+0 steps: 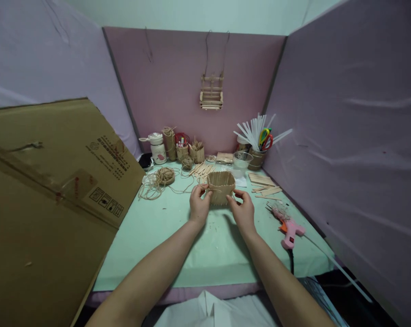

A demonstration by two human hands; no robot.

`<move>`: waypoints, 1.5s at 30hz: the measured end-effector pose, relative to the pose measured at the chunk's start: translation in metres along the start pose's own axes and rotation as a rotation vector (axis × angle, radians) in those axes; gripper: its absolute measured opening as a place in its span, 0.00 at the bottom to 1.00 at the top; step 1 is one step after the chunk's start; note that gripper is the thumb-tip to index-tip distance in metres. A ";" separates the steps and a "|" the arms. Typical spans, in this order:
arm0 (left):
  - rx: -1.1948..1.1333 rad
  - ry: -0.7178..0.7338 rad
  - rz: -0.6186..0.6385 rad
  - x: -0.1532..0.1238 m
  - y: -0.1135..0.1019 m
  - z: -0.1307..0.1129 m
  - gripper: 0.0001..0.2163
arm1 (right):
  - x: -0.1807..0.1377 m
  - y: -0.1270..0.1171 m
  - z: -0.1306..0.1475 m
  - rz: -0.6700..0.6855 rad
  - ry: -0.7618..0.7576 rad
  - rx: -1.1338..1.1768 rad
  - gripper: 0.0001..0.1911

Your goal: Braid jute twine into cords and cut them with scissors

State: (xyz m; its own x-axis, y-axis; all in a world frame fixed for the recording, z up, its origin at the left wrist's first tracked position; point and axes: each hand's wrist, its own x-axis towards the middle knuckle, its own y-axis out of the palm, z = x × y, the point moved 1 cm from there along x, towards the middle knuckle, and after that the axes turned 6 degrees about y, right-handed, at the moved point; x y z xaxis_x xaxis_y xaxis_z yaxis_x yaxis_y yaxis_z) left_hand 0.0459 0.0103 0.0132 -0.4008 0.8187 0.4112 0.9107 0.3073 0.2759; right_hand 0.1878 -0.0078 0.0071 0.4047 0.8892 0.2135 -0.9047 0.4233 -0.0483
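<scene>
Between my two hands is a small tan basket [220, 194] with an open top and a braided-looking rim, held over the middle of the table. My left hand [199, 203] pinches its left side, thumb towards the front. On its right side, my right hand [242, 206] grips in the same way. A thin strand of twine runs left from the basket towards a loose ball of twine [166, 176]. Inside the basket I cannot see the bottom.
A pink glue gun [290, 231] lies at the right, its cord over the front edge. Craft sticks [267, 190] and a clear plastic cup [242, 162] stand beyond. A large cardboard sheet [55, 204] leans over the left side. Scissors [266, 139] stand among white glue sticks at the back.
</scene>
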 end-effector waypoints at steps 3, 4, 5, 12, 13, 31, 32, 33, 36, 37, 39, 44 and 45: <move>-0.005 0.006 -0.009 0.001 0.000 0.003 0.10 | 0.006 0.001 0.001 -0.021 0.011 -0.014 0.13; -0.016 0.003 -0.013 0.000 0.000 0.003 0.09 | 0.008 0.001 0.001 -0.025 0.011 -0.011 0.13; -0.018 0.005 -0.015 0.001 -0.001 0.004 0.09 | 0.009 0.001 0.001 -0.031 0.011 -0.007 0.12; 0.248 0.167 0.082 0.004 -0.005 0.008 0.05 | 0.011 0.001 0.002 -0.024 -0.009 -0.063 0.11; 0.262 0.178 0.085 0.004 -0.006 0.009 0.04 | 0.011 0.000 0.001 -0.025 -0.014 -0.073 0.11; -0.373 -0.136 -0.350 0.098 -0.022 -0.016 0.04 | 0.082 0.024 0.079 0.403 -0.307 -0.028 0.15; -0.404 -0.120 -0.381 0.100 -0.033 -0.024 0.03 | 0.069 0.023 0.083 0.538 -0.357 -0.090 0.15; -0.446 -0.130 -0.398 0.101 -0.043 -0.032 0.03 | 0.056 0.021 0.085 0.586 -0.411 -0.163 0.16; -0.638 -0.293 -0.361 0.101 -0.066 -0.051 0.05 | 0.028 0.016 0.075 0.471 -0.601 -0.560 0.15; -0.695 -0.357 -0.327 0.099 -0.069 -0.055 0.06 | 0.024 0.016 0.069 0.441 -0.638 -0.704 0.13; -0.739 -0.469 -0.208 0.093 -0.068 -0.057 0.05 | 0.025 0.016 0.057 0.401 -0.651 -0.911 0.05; -0.654 -0.569 0.090 0.068 -0.048 -0.045 0.02 | 0.053 0.010 0.040 0.313 -0.651 -1.085 0.03; -0.631 -0.579 0.113 0.063 -0.045 -0.041 0.03 | 0.058 0.007 0.039 0.302 -0.640 -1.098 0.04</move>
State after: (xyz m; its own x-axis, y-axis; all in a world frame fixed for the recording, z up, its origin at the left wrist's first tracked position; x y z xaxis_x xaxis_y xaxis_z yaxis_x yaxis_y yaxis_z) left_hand -0.0242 0.0277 0.0624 -0.0409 0.9991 0.0055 0.6478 0.0224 0.7615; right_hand 0.2000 0.0401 0.0569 -0.2040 0.8623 0.4634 -0.2446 0.4135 -0.8770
